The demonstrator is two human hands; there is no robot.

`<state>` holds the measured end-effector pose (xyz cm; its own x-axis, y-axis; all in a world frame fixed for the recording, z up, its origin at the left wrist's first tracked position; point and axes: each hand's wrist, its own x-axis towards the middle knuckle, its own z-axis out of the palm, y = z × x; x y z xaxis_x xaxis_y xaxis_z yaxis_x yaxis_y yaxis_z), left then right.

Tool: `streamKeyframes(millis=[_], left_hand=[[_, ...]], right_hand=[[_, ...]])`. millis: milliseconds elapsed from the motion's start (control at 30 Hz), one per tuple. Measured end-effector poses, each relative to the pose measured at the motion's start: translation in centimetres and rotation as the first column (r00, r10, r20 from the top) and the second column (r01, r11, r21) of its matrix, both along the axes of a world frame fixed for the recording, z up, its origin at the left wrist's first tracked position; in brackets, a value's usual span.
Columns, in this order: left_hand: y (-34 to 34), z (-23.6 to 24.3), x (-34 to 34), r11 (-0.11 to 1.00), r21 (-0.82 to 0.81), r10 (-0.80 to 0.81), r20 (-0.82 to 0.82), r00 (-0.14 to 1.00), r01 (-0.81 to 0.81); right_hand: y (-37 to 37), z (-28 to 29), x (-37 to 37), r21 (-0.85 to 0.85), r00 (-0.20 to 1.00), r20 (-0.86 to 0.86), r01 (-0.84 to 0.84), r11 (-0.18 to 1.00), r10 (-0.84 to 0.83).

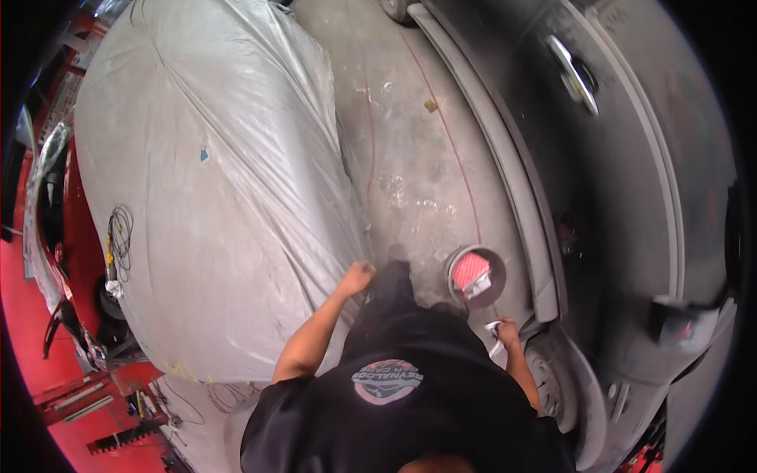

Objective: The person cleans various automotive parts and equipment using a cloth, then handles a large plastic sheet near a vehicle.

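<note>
My left hand (359, 278) is curled closed beside the edge of a grey plastic sheet (236, 197) draped over a large rounded shape. Whether anything is in its fingers cannot be seen. My right hand (507, 329) is closed on a small white object (495, 329), low on my right side; its exact kind does not show. Just ahead of that hand, a round grey bucket (498, 285) stands on the floor. Inside it lies a red and white packet-like thing (471, 270).
Along my right runs a dark, dusty vehicle (583, 181) with a chrome door handle (574, 75), a side step (481, 102) and a wheel (544, 374). A thin red line or hose (449, 126) crosses the concrete floor (402, 158). Coiled cable (120, 236) lies on the sheet at left.
</note>
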<state>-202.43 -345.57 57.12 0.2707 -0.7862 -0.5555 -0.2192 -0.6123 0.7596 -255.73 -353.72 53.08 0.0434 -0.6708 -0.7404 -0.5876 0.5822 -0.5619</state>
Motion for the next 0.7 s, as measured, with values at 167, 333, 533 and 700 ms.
streamKeyframes(millis=[167, 333, 533, 700], left_hand=[[-8.5, 0.0, 6.9, 0.991, -0.128, -0.016, 0.111, 0.994, 0.030], [-21.5, -0.3, 8.7, 0.974, -0.225, -0.080, -0.235, 0.969, 0.026], [-32.5, -4.7, 17.3, 0.967, 0.023, -0.248, -0.113, 0.962, 0.252], [-48.4, -8.0, 26.9, 0.940, 0.035, -0.338, 0.222, 0.914, 0.339]], right_hand=[[-17.1, 4.5, 13.0, -0.241, 0.913, 0.060, -0.378, 0.894, 0.402], [-31.9, -7.4, 9.4, -0.542, 0.884, -0.266, -0.468, 0.698, 0.385], [-44.4, -6.5, 22.5, 0.022, 0.887, -0.022, -0.462, 0.887, 0.462], [-63.9, -5.9, 28.2, -0.350, 0.255, -0.440, -0.932, 0.097, 0.861]])
